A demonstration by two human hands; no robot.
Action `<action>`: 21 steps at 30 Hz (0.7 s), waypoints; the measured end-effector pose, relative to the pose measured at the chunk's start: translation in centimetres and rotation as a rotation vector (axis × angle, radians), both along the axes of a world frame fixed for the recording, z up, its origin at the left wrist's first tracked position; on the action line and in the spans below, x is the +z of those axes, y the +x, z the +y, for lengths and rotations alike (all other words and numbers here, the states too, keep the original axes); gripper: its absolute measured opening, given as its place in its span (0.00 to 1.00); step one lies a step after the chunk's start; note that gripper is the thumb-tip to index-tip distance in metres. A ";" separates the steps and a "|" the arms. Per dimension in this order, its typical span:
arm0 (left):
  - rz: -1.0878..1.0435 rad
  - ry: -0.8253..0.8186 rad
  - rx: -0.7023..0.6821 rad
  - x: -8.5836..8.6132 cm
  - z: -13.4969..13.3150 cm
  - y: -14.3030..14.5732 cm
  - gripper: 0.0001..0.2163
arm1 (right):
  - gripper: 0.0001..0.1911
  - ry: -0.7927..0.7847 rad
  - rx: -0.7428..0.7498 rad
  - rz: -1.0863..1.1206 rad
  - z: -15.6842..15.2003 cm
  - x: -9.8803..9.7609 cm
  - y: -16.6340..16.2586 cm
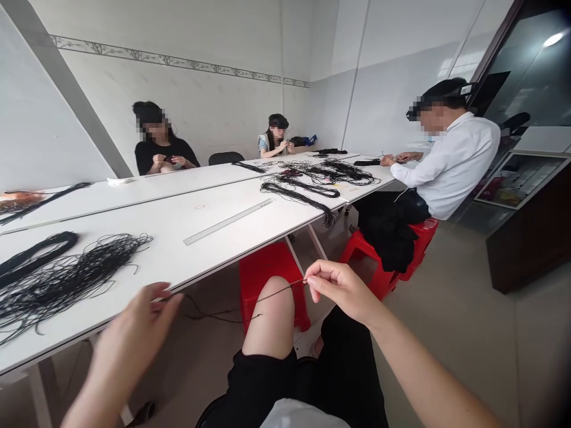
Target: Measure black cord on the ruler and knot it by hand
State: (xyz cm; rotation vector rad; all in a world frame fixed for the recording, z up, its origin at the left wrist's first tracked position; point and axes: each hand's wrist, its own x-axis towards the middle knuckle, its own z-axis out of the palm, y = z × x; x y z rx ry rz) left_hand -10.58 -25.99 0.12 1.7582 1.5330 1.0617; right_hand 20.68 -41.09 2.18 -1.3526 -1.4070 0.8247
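A thin black braided cord (274, 292) stretches above my bare knee. My right hand (341, 288) pinches its right end between thumb and fingertips. Near the table's edge is my left hand (138, 333), slightly blurred, its thumb and fingers closed around the cord's other side. Between the hands the cord splits into loose strands that hang in a slack loop. Just beyond my left hand, a loose tangle of black cords (89, 273) lies on the table beside a neater black bundle (40, 255).
A clear ruler (229, 221) lies on the white table (156, 238). Farther along are more black cord bundles (303, 199) and a tangled heap (339, 171). Three people sit around the table, hands raised at their work. A red stool (267, 273) stands under the table edge.
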 end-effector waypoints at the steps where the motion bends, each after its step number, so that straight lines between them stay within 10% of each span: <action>1: 0.036 0.023 -0.033 -0.8 -1.0 2.0 0.15 | 0.11 -0.003 0.007 0.006 0.5 -0.5 -0.5; 5: -0.296 -0.229 -0.580 -4.0 -4.9 9.1 0.14 | 0.12 -0.045 0.062 0.031 2.2 -2.9 -2.4; 8: -0.458 -0.344 -0.724 -5.5 -6.2 11.4 0.15 | 0.11 -0.081 0.072 0.070 2.9 -4.7 -2.9; 21: -0.601 -0.523 -0.616 -7.2 -7.2 11.8 0.12 | 0.15 -0.221 0.026 0.195 1.8 -8.8 -2.8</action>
